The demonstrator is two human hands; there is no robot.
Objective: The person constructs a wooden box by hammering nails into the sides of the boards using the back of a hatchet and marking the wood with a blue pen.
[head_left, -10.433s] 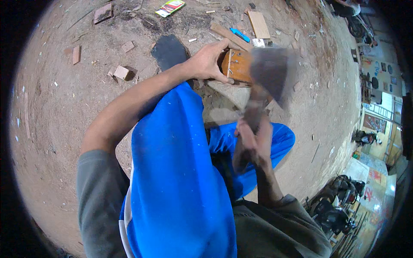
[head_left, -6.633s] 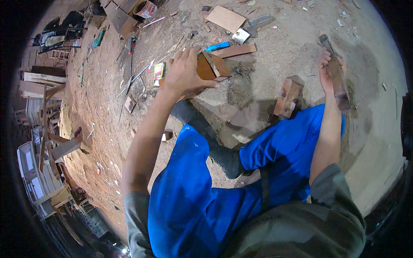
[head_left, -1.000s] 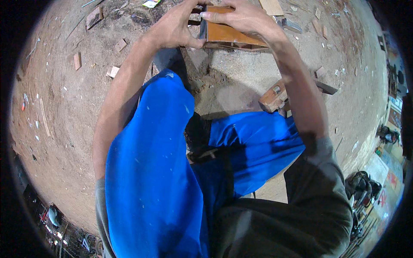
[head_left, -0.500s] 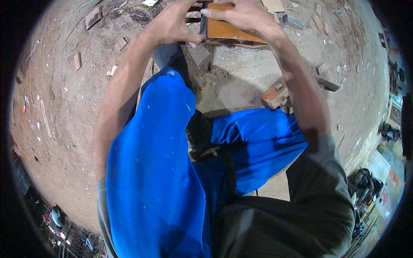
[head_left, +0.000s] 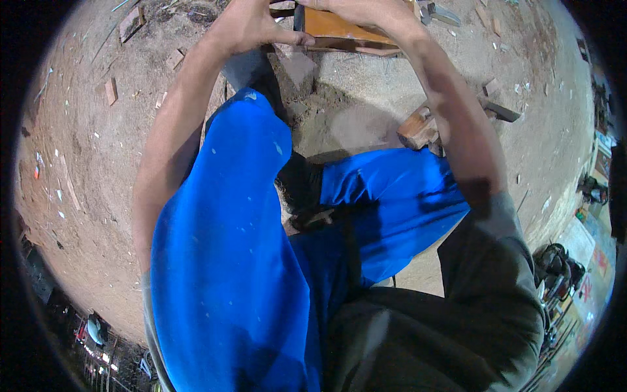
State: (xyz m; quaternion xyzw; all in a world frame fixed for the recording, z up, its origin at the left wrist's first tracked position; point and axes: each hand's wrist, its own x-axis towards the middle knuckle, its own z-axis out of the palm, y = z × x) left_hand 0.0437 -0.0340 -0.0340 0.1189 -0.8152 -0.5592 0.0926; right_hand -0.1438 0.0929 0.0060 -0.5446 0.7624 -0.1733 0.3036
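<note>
At the top edge of the view lies an orange-brown wooden box [head_left: 346,27] with a dark strip along its left end, partly cut off by the frame. My left hand [head_left: 251,23] grips that left end, its thumb against the near corner and its fingers curled around the far side. Across the box's top rests my right hand [head_left: 369,12], holding it from above; most of its fingers are out of frame. What is inside the box cannot be seen.
A wooden block like a hand plane [head_left: 416,129] lies right of my knees, by a dark bar [head_left: 501,111]. Wood offcuts [head_left: 131,25] and nails are strewn over the dirt floor. Blue cloth [head_left: 228,215] covers my legs. Tools and clutter [head_left: 558,271] stand far right.
The box and both hands sit slightly higher and further left in view, and the whole scene has shifted a little with them. Both hands stay on the box.
</note>
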